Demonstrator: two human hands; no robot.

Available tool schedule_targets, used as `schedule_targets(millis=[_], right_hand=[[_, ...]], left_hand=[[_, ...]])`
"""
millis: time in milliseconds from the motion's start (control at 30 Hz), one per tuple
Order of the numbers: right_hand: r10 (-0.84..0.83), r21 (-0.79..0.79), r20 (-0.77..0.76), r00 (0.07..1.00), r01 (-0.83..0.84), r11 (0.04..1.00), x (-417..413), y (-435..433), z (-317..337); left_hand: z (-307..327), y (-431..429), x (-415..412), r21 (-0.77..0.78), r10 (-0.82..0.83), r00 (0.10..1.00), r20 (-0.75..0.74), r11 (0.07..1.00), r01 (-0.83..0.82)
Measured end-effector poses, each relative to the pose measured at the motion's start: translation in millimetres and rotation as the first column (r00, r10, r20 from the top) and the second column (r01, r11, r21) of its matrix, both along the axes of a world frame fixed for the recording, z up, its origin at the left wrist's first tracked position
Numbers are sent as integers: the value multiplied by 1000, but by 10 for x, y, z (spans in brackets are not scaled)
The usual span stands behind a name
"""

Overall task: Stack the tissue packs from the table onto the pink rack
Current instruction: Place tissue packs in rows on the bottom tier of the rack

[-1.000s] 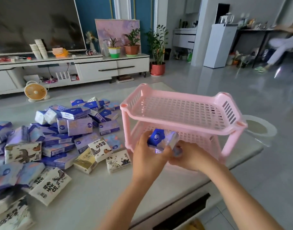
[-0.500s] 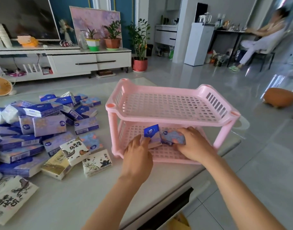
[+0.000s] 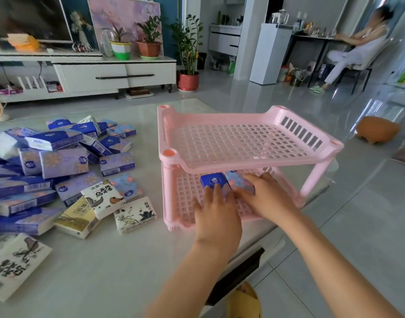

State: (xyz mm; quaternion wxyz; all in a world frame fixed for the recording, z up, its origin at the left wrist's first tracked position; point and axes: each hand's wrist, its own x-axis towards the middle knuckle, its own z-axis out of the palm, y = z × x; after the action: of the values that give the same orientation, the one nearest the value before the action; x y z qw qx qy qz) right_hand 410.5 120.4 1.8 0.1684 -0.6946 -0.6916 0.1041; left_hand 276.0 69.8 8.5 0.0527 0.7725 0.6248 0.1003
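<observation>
Left hand (image 3: 216,216) and right hand (image 3: 269,199) are both in the lower shelf (image 3: 185,198) of the pink rack (image 3: 220,165), reaching in from the near side.
- table (image 3: 128,267): pale and glossy. Rack stands at its right edge, right legs just beside that edge.
- rack: two tiers, top shelf (image 3: 231,143) bare, open front facing the person.
- pile (image 3: 59,161) of tissue packs: covers the table's left part, well apart from both hands. Its nearest packs sit near the rack's left legs.
- left hand: fingers straight and flat, tips touching the near end of the blue pack (image 3: 212,181). Grips nothing.
- right hand: fingers draped over the right end of the patterned pack (image 3: 237,182), thumb along its near side. Gripping or just pressing down, can't tell.
- the two packs: mid lower shelf, side by side and touching, blue one on the left. Long axes seem to run near-to-far, but the hands cover most of both.

Key relation for the next move, my read: all loose stock lies left of the rack, so the left hand is nearer and free. The right hand would have to cross over. Pile packs lie at mixed headings, so whichever gets picked likely needs turning to line up with the pair. Free shelf on both sides of the pair, and the left gap is the shorter trip. Task barely begun: two in, pile large.
</observation>
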Motion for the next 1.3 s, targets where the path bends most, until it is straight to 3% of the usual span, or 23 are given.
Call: schedule_targets(millis=[67, 233, 400, 667, 933, 1067, 1300], right_hand=[[53, 34, -32, 998, -52, 998, -32, -4, -19], [155, 56, -122, 980, -149, 987, -174, 22, -34], [228, 72, -158, 961, -220, 973, -346, 3, -60], [123, 95, -199, 972, -106, 990, -519, 48, -87], [143, 136, -124, 982, -126, 983, -475, 68, -94], [131, 197, -221, 966, -87, 977, -455, 69, -109], [111, 183, -211, 971, -73, 980, -461, 69, -97]], left_hand=[[-44, 69, -22, -21, -3, 1000, 0, 1000, 3], [-41, 162, -176, -43, 178, 980, -91, 982, -182], [-44, 153, -108, -79, 216, 963, -163, 970, -231], [-41, 152, -63, -32, 302, 953, -27, 952, -303], [-72, 189, -93, -25, 237, 963, -126, 970, -242], [-88, 163, -70, -30, 252, 963, -101, 966, -256], [-80, 132, -80, -34, 252, 966, -51, 967, -254]])
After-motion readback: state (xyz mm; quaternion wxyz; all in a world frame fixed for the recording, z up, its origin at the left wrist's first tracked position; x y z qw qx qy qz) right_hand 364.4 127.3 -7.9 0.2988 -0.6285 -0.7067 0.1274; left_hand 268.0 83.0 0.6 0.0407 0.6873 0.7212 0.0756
